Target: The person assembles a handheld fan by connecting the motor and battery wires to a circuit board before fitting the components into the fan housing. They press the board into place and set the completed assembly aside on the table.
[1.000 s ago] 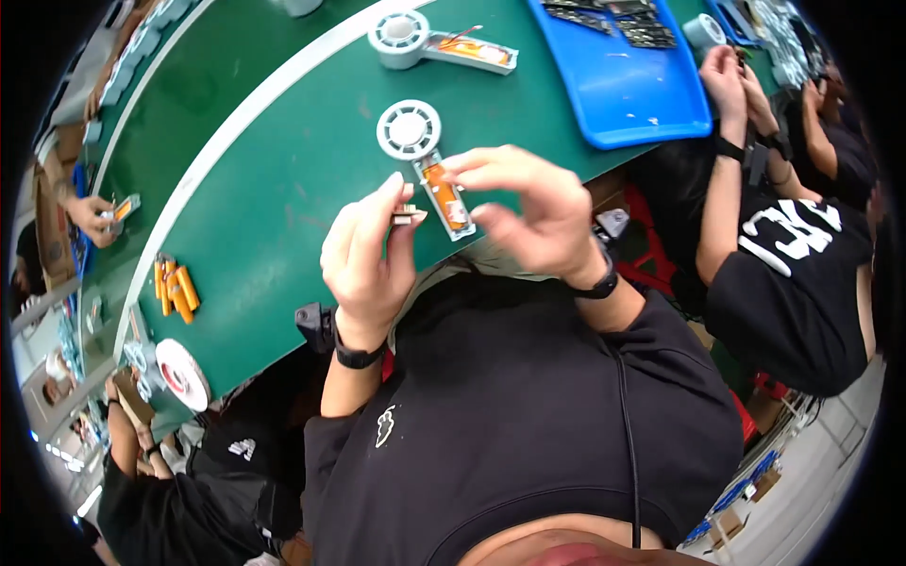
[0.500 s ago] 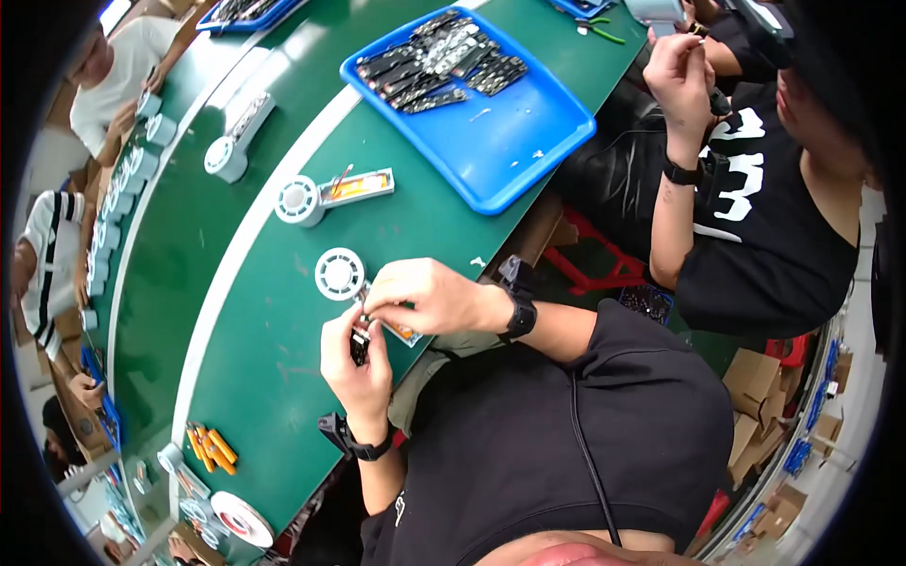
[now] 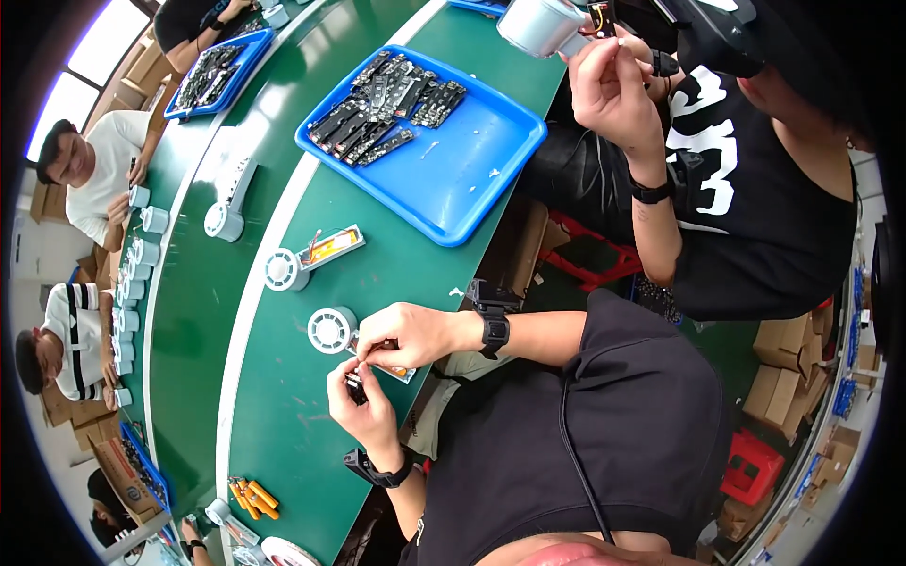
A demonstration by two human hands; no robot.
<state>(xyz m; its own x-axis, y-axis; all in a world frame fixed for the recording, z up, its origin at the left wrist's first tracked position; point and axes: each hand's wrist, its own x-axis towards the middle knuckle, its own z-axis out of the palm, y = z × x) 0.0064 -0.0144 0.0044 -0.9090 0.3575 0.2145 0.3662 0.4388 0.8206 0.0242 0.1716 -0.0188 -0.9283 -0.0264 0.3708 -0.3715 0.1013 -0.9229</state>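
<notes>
My left hand (image 3: 369, 406) is closed around a small black circuit board (image 3: 355, 388), which peeks out between thumb and fingers. Close beside it, my right hand (image 3: 408, 338) is pinched, its fingertips meeting the left ones at the board's end. Whatever the right fingertips hold is hidden. Under and behind both hands lies a pale grey handheld fan (image 3: 331, 330), its round slotted head toward the far side. Part of its opened handle, with an orange battery (image 3: 396, 370) in it, shows below my right hand.
Another opened fan (image 3: 286, 270) lies beyond my hands on the green table (image 3: 283, 406). A blue tray (image 3: 472, 179) of circuit boards stands farther off. Orange batteries (image 3: 253, 497) lie at the near left. To the right a co-worker's hand (image 3: 618, 99) is raised near a grey fan (image 3: 538, 25).
The view has shifted, so the table and tray sit lower in the picture. My hands stay together at the board. The co-worker's grey fan has come further into view.
</notes>
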